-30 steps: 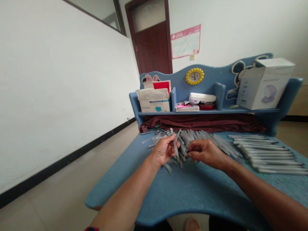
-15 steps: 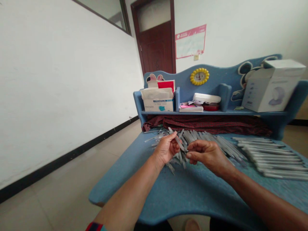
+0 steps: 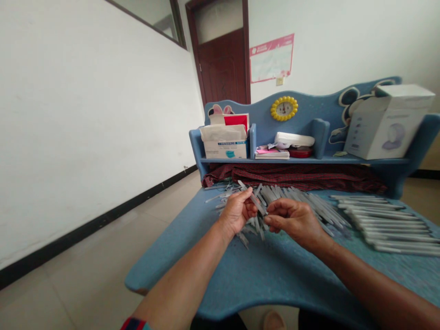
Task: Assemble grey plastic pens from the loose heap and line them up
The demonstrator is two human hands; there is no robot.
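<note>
My left hand [image 3: 237, 211] is closed around a slim grey pen [image 3: 258, 204], which slants with its top end up and to the left between thumb and fingers. At the pen's lower end, my right hand [image 3: 292, 219] pinches with thumb and fingertips; any small part between them is too small to make out. Beneath and behind both hands spreads a loose pile of grey, translucent pen pieces [image 3: 316, 208]. To the right, finished-looking whitish pens with dark ends [image 3: 395, 224] lie side by side in a row.
The blue table [image 3: 261, 279] has a curved front edge. A folded dark red checked cloth [image 3: 295, 176] lies along its back, below a shelf [image 3: 326, 160]. On the shelf stand a mask box [image 3: 227, 149], a stack of papers [image 3: 271, 155] and a large white box [image 3: 385, 128].
My hands stay together at the pen, with my right hand's fingers shifted slightly at its lower end. The whole view has moved by a small amount.
</note>
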